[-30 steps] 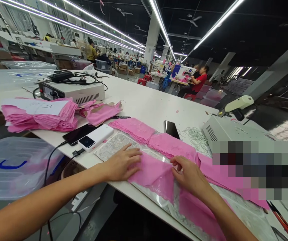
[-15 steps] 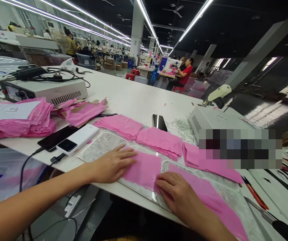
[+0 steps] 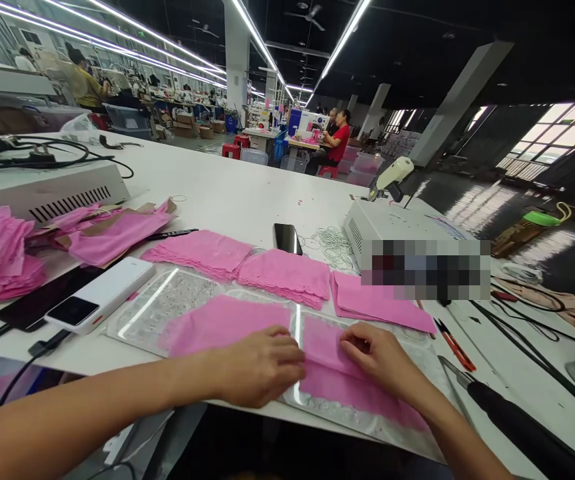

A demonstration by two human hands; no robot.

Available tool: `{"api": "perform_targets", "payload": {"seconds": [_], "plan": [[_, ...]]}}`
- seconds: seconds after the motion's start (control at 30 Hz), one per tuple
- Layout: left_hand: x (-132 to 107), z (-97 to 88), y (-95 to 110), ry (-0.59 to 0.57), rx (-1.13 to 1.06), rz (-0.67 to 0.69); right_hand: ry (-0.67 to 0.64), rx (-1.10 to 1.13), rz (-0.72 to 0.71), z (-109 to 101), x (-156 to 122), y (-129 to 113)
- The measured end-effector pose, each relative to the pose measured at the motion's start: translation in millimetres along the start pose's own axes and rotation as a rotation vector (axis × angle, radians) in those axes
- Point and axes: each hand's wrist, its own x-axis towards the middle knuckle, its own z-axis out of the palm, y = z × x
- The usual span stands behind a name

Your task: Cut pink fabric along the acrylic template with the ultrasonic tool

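Two pink fabric pieces lie side by side on a clear, glossy sheet with a marbled look. My left hand [image 3: 262, 367] reaches across the front of the left fabric piece [image 3: 232, 323]. Its curled fingertips meet the left edge of the right fabric piece [image 3: 347, 387], at the end of a fold. On that same right piece, my right hand [image 3: 387, 357] pinches the cloth between thumb and fingers. The glossy sheet [image 3: 152, 310] shows bare at the left. Behind it sit pink fabric stacks [image 3: 285, 273] and a folded pink piece [image 3: 377, 300].
A white power bank [image 3: 102, 293] and dark phone are at left, near more pink cloth. A second phone [image 3: 286, 238] lies behind the stacks. On the right are a grey machine box [image 3: 392, 223], orange-handled tweezers [image 3: 457, 347] and a black-handled tool [image 3: 517, 413]. Co-workers sit farther back.
The view has swung right. My left hand has left the left piece and curled at the right piece's edge. My right hand has shifted onto the right piece, pinching and folding it.
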Motion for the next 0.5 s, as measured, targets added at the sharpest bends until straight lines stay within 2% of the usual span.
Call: {"api": "perform_targets", "payload": {"seconds": [0.07, 0.17, 0.33, 0.5], "plan": [[9.9, 12.0, 9.6, -0.027, 0.060, 0.077, -0.026, -0.002, -0.002, 4.2, 5.3, -8.2], [13.1, 20.3, 17.1, -0.036, 0.111, 0.100, -0.069, 0.010, -0.010, 7.0, 12.5, -15.5], [12.8, 17.4, 18.0, -0.038, 0.113, 0.086, -0.111, 0.033, -0.060, 4.9, 24.9, -15.5], [12.3, 15.8, 17.8, -0.052, 0.096, 0.081, -0.038, 0.028, -0.123, 7.2, 45.3, -20.0]]}}
